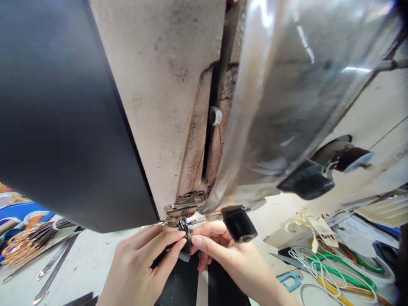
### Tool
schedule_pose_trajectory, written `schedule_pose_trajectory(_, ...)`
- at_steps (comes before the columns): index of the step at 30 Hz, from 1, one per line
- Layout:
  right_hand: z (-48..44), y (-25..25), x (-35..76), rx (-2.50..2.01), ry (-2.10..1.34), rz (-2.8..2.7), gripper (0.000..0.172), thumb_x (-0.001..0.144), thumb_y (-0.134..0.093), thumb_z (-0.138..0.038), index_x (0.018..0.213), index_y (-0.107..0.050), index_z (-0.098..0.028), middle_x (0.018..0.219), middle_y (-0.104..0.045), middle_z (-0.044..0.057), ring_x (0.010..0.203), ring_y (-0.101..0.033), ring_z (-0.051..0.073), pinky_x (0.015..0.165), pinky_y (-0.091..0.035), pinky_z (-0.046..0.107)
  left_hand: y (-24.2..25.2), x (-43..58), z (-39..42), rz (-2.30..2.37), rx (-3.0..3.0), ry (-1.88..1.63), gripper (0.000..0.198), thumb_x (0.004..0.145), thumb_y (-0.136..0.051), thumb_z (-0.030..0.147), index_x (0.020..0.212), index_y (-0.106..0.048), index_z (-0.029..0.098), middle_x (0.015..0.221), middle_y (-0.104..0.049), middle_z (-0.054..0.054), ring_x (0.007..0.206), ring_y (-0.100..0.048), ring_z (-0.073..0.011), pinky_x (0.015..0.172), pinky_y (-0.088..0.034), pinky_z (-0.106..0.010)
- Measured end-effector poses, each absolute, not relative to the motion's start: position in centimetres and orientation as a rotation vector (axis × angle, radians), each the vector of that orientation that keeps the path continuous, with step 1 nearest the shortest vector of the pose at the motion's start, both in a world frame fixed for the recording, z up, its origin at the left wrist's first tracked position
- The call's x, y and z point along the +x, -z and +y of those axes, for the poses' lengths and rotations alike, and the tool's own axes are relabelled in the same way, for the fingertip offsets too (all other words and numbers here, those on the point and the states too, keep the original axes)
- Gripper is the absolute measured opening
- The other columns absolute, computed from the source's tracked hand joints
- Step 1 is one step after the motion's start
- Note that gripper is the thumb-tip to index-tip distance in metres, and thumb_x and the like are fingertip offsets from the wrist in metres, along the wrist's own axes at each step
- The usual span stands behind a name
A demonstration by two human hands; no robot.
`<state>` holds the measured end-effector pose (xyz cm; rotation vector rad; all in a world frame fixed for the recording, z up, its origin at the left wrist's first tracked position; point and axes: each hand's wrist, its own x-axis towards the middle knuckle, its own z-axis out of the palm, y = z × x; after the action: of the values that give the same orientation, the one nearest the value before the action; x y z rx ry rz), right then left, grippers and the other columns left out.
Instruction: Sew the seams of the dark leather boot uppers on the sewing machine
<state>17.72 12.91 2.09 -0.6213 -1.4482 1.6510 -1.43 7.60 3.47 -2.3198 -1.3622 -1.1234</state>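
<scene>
Your left hand (140, 265) and right hand (229, 259) met under the sewing machine (165, 106), fingers (172, 244) nearly closed in a pinch on the black strap (186, 246) at the presser foot (188, 221). The strap ran down toward you over the bench (89, 259). Blur probably hid the needle. Scissors (22, 246) lay left.

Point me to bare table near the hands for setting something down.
Bare patch: white table between the tweezers and the left hand. Right of the right hand it is crowded: green and white cords, tags. Scissors fill the far left.
</scene>
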Motion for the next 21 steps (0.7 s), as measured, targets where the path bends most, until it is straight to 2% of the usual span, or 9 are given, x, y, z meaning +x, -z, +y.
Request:
schedule_pose_trajectory(5, 12.6, -2.2, 17.3, -0.635, -1.664, -1.374, 0.024, 0.074, -0.087, -0.04, 0.073, -0.077, -0.018, 0.07, -0.071, -0.001, 0.054, -0.061, 0.008, 0.052, -0.053, 0.015, -3.5, -1.2, 7.5, -1.37, -2.293, 1.149, 0.01, 0.099, -0.058, 0.024, 0.1, -0.067, 0.029, 0.087, -0.075, 0.01, 0.075, -0.072, -0.0069, 0.07, -0.054, -0.015)
schedule_pose_trajectory(7, 12.2, -2.0, 17.0, -0.651, -1.59, -1.367, 0.021, 0.075, -0.086, -0.037, 0.074, -0.076, -0.018, 0.071, -0.07, -0.001, 0.058, -0.062, 0.009, 0.055, -0.055, 0.015, -3.5, -1.2, 7.5, -1.379, -2.304, 1.136, 0.01, 0.099, -0.057, 0.024, 0.101, -0.066, 0.029, 0.088, -0.075, 0.01, 0.075, -0.072, -0.0073, 0.07, -0.054, -0.016)
schedule_pose_trajectory(12, 11.1, -1.4, 17.1, -0.737, -0.962, -1.631, 0.009, 0.093, -0.068, -0.026, 0.091, -0.076, -0.023, 0.087, -0.073, 0.0, 0.07, -0.067, 0.011, 0.066, -0.057, 0.017, -3.3, -1.4, 7.3, -1.399, -2.295, 1.142, 0.011, 0.099, -0.058, 0.021, 0.103, -0.064, 0.03, 0.09, -0.075, 0.01, 0.076, -0.072, -0.0073, 0.072, -0.054, -0.016)
schedule_pose_trajectory(15, 10.9, -1.3, 17.8, -0.67, -0.574, -1.897, 0.023, 0.099, -0.055, -0.014, 0.107, -0.075, -0.023, 0.097, -0.073, 0.004, 0.083, -0.071, 0.014, 0.074, -0.059, 0.02, -3.5, -1.4, 7.2, -1.416, -2.328, 1.125, 0.017, 0.097, -0.056, 0.017, 0.104, -0.063, 0.031, 0.092, -0.075, 0.01, 0.078, -0.072, -0.007, 0.072, -0.054, -0.016)
schedule_pose_trajectory(18, 11.1, -1.3, 18.3, -0.617, -0.265, -2.012, 0.029, 0.098, -0.051, -0.008, 0.114, -0.072, -0.019, 0.097, -0.073, 0.007, 0.085, -0.072, 0.016, 0.073, -0.06, 0.022, -3.7, -1.2, 7.2, -1.422, -2.356, 1.119, 0.022, 0.09, -0.06, 0.017, 0.108, -0.061, 0.03, 0.095, -0.075, 0.009, 0.08, -0.073, -0.0087, 0.072, -0.056, -0.017)
schedule_pose_trajectory(21, 11.4, -1.4, 18.4, -0.564, -0.021, -2.034, 0.033, 0.095, -0.049, -0.004, 0.118, -0.07, -0.015, 0.096, -0.074, 0.009, 0.084, -0.073, 0.018, 0.071, -0.061, 0.025, -3.5, -1.1, 7.4, -1.458, -2.302, 1.085, 0.012, 0.093, -0.063, 0.019, 0.1, -0.062, 0.029, 0.087, -0.074, 0.008, 0.071, -0.071, -0.0108, 0.062, -0.055, -0.021)
